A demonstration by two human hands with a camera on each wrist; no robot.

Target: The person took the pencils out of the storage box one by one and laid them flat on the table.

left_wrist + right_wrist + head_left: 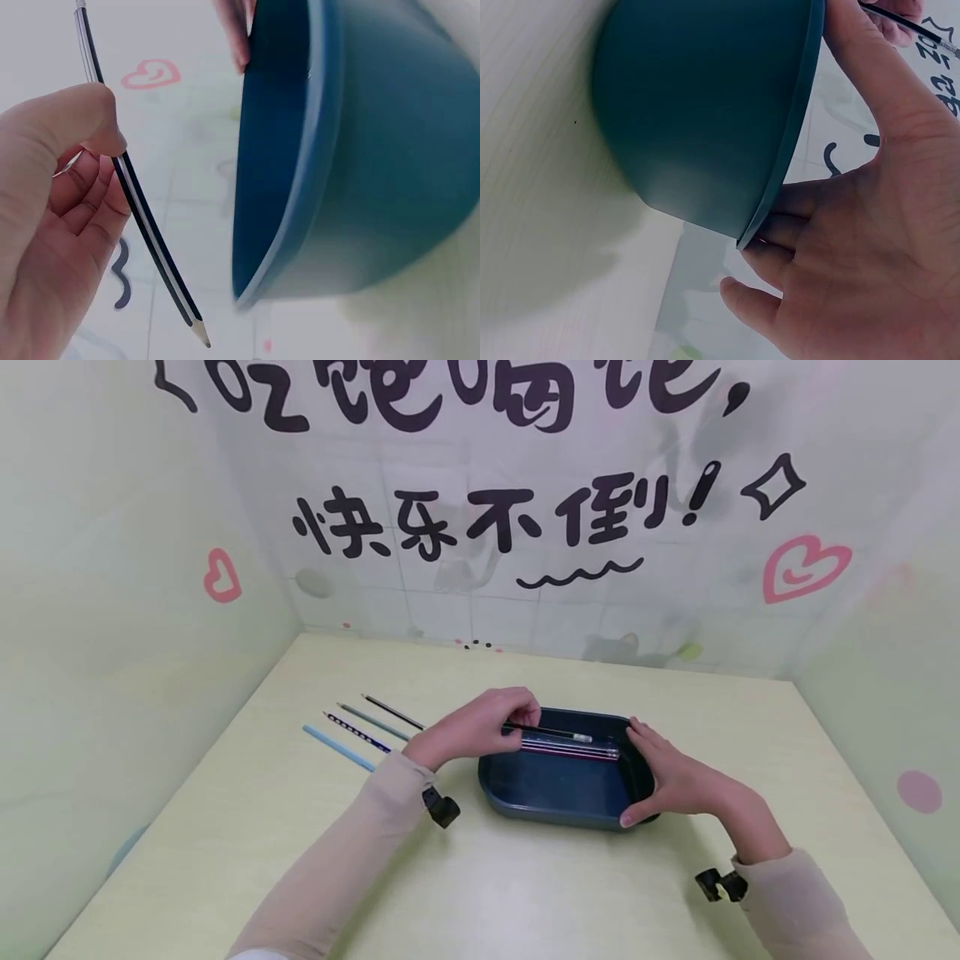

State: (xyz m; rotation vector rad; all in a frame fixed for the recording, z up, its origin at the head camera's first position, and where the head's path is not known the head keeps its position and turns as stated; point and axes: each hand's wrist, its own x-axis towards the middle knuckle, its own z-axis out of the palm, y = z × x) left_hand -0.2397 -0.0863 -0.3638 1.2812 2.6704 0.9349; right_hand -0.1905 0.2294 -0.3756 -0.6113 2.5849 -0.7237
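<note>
1. We are reading the clock from the middle of the dark blue tray (555,789) in the head view; 12 is pointing away from us across the table (525,893).
2. With the left hand (498,722), at 10 o'clock, we are pinching a striped pencil (152,225) between thumb and fingers. Its pale-capped end is pointing just past 3 o'clock, over the tray's far side.
3. With the right hand (667,777), at 3 o'clock, we are gripping the tray's end, fingers over the rim. Keeping that hold firm should be stopping any sliding.
4. Inside, towards 12 o'clock, several pencils (570,748) are lying side by side; we are unable to count them surely.
5. We are probably best aligning the held one with that row, then lowering it gently before loosening the pinch, since dropping it could be making it roll.
6. We are also minding the sharpened tip near the rim.
7. Between 9 and 10 o'clock, four loose pencils (357,732) are resting on the table.
</note>
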